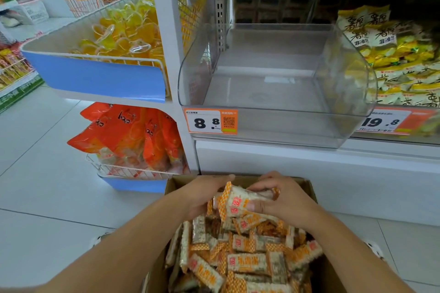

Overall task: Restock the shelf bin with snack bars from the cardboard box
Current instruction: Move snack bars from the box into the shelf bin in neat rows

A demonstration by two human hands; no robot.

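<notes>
Over the brown cardboard box (pixel 309 188), left hand (pixel 202 194) and right hand (pixel 283 200) clutching crinkly wrapped snack bars (pixel 240 200), clear curved plastic bin (pixel 273 83) above.

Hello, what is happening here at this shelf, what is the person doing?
A person is restocking. Both hands are in the cardboard box on the floor: the left hand and the right hand together grip a bunch of snack bars above the rest of the bars. The clear shelf bin above, with the 8.8 price tag, has no bars in it yet.
</notes>
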